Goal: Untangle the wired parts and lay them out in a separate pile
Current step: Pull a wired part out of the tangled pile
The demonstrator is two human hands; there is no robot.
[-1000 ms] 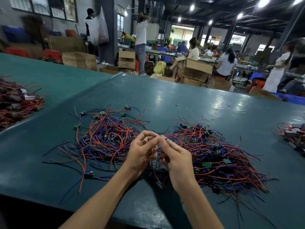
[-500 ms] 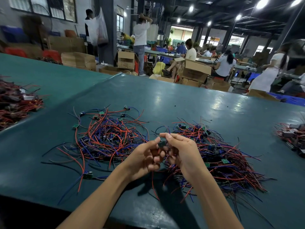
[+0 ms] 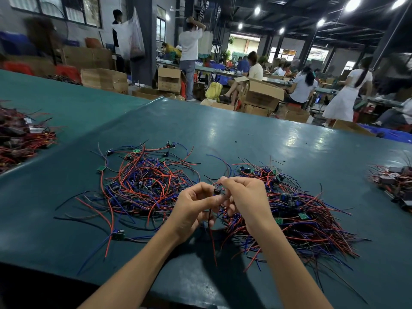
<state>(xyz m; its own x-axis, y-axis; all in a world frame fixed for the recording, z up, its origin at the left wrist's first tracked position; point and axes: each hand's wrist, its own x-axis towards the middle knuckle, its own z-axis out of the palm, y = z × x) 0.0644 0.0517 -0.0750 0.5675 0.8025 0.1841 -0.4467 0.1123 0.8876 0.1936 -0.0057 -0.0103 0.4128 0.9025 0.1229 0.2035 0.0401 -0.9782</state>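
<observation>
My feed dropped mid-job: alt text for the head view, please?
The left hand and right hand pinch one small wired part above the green table, its wires dangling. A loose pile of red and blue wired parts lies left of them, a denser tangled pile right.

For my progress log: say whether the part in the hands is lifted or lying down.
Lifted: left hand and right hand pinch the part above the table, its wires dangling.

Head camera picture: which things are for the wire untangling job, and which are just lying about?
For the job: left hand, right hand, the wired part they pinch, right wire pile, left wire pile.
Lying about: far-left heap, far-right heap, cardboard boxes, yellow bag.
</observation>
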